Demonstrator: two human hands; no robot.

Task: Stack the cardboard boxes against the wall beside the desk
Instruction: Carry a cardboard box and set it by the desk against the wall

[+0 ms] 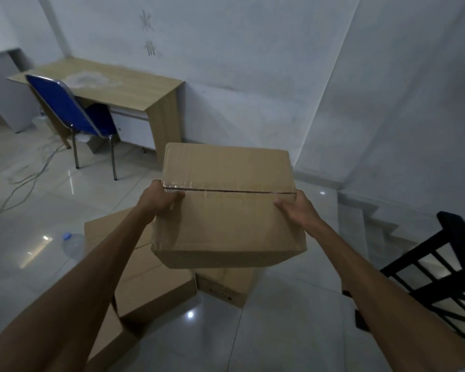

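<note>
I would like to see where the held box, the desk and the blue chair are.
held box [226, 218]: head view, on its taped top face.
desk [134, 87]: head view, on its wooden top.
blue chair [54, 98]: head view, on its backrest.

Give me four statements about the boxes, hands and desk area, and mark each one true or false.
1. Both hands, left hand and right hand, grip the taped box in the air. True.
2. A red chair stands at the desk. False: the chair is blue.
3. More cardboard boxes lie on the floor below the held one. True.
4. Boxes are already stacked against the wall beside the desk. False: none stand there.
</note>
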